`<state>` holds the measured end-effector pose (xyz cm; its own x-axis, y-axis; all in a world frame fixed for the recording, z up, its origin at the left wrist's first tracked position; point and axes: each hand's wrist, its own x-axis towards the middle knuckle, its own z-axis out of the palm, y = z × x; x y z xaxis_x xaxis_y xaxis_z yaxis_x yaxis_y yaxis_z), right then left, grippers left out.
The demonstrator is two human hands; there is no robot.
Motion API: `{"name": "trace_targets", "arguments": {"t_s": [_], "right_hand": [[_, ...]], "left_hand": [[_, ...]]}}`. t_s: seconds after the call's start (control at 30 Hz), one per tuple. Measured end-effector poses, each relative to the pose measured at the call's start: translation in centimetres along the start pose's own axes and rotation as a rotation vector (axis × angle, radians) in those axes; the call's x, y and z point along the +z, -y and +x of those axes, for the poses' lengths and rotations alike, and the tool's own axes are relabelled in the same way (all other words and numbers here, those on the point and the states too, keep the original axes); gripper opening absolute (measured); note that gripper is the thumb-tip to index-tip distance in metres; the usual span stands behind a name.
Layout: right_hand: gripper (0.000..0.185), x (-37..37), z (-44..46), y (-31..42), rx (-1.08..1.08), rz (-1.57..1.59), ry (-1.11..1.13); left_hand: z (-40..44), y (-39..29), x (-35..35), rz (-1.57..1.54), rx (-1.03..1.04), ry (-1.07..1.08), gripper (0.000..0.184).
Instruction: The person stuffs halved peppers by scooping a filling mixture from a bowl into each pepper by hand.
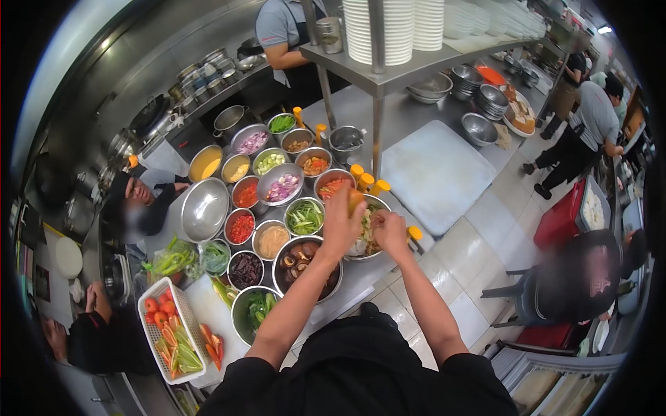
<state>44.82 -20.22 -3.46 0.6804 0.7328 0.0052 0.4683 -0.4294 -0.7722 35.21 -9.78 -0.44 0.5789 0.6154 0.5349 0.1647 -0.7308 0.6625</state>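
My left hand point(341, 223) is raised over the left rim of a metal bowl point(378, 255), its fingers closed round a small orange-yellow piece point(356, 201) whose kind I cannot make out. My right hand point(390, 231) is at the bowl's right side with its fingers curled together; what they hold is hidden. Pale and green cut vegetables point(363, 239) show in the bowl between both hands. Beneath my left forearm stands a bowl of dark mushrooms point(297, 258). Sliced green vegetables point(304, 216) fill the bowl to the left of my left hand.
Several metal bowls of chopped ingredients, including red onion point(283, 187), crowd the counter. Orange-capped bottles point(380, 187) stand beyond my hands. A white basket point(166, 333) holds tomatoes and peppers. A white cutting board point(438, 177) lies to the right. Co-workers stand around the counter.
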Motion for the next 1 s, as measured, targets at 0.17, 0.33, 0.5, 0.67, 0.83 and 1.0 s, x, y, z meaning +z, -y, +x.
{"name": "trace_targets", "arguments": {"t_s": [0.17,0.33,0.5,0.67,0.83,1.0], "right_hand": [[0.031,0.8,1.0,-1.9,0.429,1.283,0.203],[0.026,-0.1,1.3,-2.2,0.440,1.501,0.426],[0.031,-0.5,0.5,0.1,0.391,1.263,0.189],[0.027,2.4,1.8,-5.3,0.106,0.453,-0.021],[0.016,2.9,1.1,-4.8,-0.016,0.050,-0.093],[0.010,4.6,0.5,-4.1,-0.207,0.067,-0.230]], "left_hand": [[-1.7,0.3,0.9,0.148,0.269,0.247,0.050],[-1.9,0.8,0.9,0.104,0.324,0.273,0.038],[-3.3,1.8,0.4,-0.047,0.002,0.320,0.042],[-4.0,0.8,-9.8,-0.670,-0.617,0.137,0.050],[-9.5,6.0,-24.2,-0.678,-0.827,-0.436,0.030],[-19.7,13.5,-37.6,0.287,-0.805,-0.855,0.038]]}}
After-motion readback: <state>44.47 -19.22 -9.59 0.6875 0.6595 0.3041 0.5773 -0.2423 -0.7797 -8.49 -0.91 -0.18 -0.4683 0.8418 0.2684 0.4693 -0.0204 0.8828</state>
